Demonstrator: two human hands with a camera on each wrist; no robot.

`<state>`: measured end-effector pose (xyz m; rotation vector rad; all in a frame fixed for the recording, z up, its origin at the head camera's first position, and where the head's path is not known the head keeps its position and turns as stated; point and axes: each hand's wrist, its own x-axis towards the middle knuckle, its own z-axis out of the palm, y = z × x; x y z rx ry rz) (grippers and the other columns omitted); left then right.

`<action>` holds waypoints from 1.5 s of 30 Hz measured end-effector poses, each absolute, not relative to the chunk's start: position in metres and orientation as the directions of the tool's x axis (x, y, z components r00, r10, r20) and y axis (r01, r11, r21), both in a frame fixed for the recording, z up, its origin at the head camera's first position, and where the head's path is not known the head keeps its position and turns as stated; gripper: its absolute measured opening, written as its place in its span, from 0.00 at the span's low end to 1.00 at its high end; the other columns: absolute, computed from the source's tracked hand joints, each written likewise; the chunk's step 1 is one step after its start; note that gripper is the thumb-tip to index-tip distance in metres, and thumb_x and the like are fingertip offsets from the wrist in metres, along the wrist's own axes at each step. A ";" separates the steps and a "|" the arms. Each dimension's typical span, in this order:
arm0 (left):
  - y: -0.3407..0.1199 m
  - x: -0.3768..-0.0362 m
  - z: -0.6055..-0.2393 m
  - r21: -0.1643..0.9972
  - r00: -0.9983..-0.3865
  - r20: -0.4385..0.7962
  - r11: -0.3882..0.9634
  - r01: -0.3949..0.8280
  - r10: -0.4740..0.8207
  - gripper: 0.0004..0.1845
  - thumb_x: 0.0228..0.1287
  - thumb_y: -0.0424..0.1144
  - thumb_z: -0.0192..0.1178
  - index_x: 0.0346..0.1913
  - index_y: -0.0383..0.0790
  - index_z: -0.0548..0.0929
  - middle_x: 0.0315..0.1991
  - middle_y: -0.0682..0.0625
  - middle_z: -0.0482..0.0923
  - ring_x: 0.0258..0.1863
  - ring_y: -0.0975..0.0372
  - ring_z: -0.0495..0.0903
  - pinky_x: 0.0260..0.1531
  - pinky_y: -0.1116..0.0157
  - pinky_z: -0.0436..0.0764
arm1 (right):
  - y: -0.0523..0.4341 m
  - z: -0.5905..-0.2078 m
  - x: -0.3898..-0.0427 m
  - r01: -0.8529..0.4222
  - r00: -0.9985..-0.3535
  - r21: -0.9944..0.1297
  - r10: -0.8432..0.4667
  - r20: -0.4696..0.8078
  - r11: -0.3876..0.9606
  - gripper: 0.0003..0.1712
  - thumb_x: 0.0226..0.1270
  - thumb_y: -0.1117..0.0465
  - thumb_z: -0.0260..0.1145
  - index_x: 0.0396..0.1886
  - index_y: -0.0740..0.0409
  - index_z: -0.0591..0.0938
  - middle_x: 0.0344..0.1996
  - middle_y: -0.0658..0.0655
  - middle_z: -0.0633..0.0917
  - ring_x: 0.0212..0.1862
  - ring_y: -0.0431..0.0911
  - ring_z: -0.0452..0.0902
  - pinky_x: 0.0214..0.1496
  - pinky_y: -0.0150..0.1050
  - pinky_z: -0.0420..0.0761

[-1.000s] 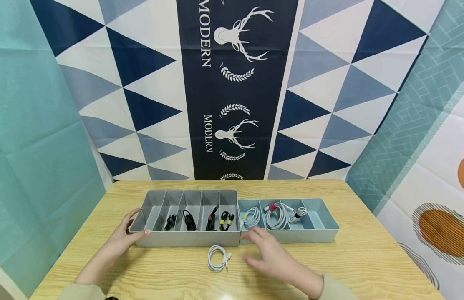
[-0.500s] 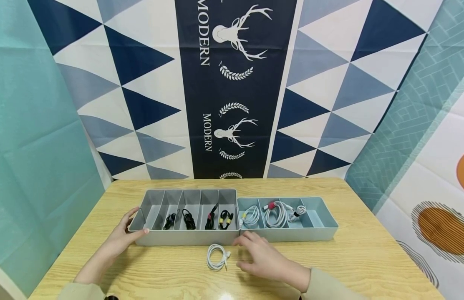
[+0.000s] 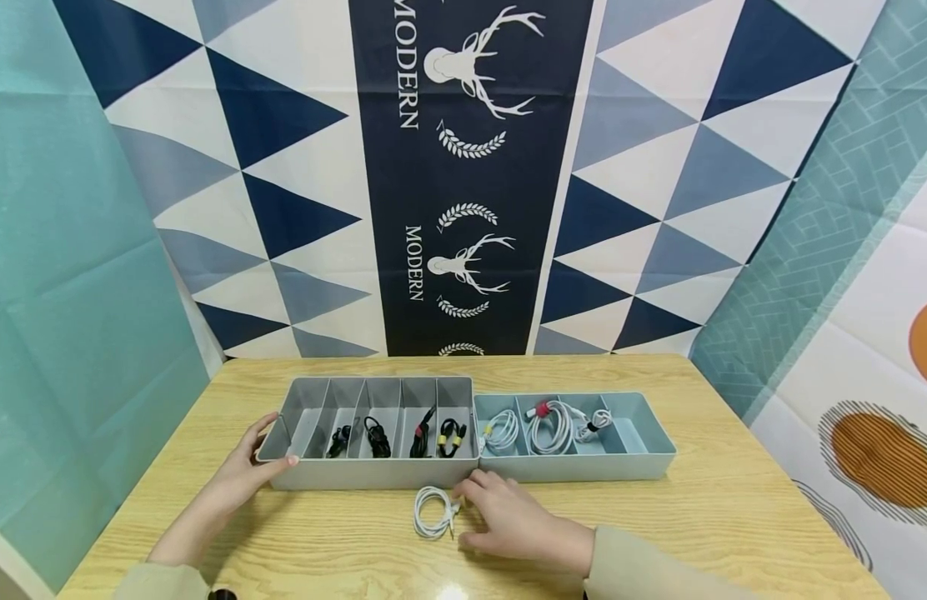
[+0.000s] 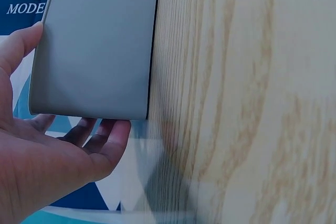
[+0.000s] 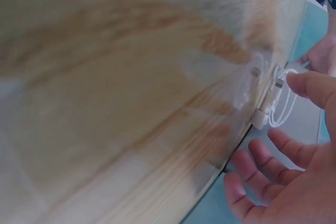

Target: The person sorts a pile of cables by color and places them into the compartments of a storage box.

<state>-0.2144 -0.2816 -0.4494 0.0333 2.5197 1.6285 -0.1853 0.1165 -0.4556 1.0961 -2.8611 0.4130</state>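
A coiled white cable (image 3: 432, 510) lies loose on the wooden table (image 3: 696, 517), just in front of a grey divided tray (image 3: 373, 475). My right hand (image 3: 467, 508) rests on the table right beside the coil, fingers spread and holding nothing. In the right wrist view the right hand (image 5: 278, 129) has its thumb tip close to the cable's (image 5: 277, 103) plugs. My left hand (image 3: 272, 446) cups the grey tray's left front corner, thumb on the front wall and fingers along the end wall. The left wrist view shows the left hand (image 4: 58, 156) against the tray (image 4: 100, 45).
Black bundled cables (image 3: 377, 437) sit in the grey tray's compartments. A blue divided tray (image 3: 583, 467) with white coiled cables (image 3: 549, 429) butts against its right end. Patterned cloth (image 3: 463, 208) hangs behind the table, and the table's edges lie to the left and right.
My right hand has drawn back from the blue tray's front and slid left and down to the loose white coil. The left hand has stayed on the grey tray.
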 end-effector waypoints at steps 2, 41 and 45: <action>-0.282 -0.215 -0.449 0.908 -0.990 -0.107 0.414 -0.059 0.095 0.49 0.62 0.46 0.62 0.75 0.47 0.39 0.71 0.28 0.42 0.65 0.38 0.59 0.54 0.53 0.70 | 0.115 -0.456 -0.186 -0.661 -0.749 -0.215 -0.651 0.126 0.719 0.29 0.51 0.43 0.71 0.51 0.49 0.78 0.39 0.44 0.75 0.41 0.38 0.69 0.39 0.36 0.72; -0.283 -0.215 -0.446 0.915 -0.986 -0.126 0.396 -0.072 0.113 0.49 0.63 0.45 0.61 0.75 0.50 0.36 0.72 0.28 0.34 0.69 0.33 0.44 0.61 0.38 0.56 | 0.117 -0.454 -0.185 -0.719 -0.695 -0.115 -0.712 0.103 0.685 0.24 0.49 0.43 0.71 0.46 0.46 0.79 0.36 0.42 0.73 0.37 0.37 0.66 0.36 0.32 0.67; -0.284 -0.215 -0.447 0.914 -0.985 -0.129 0.399 -0.073 0.114 0.50 0.63 0.45 0.61 0.75 0.49 0.36 0.72 0.28 0.36 0.69 0.34 0.46 0.61 0.40 0.59 | 0.118 -0.456 -0.186 -0.717 -0.697 -0.116 -0.711 0.095 0.687 0.23 0.50 0.41 0.71 0.43 0.45 0.79 0.36 0.42 0.72 0.37 0.37 0.66 0.36 0.32 0.67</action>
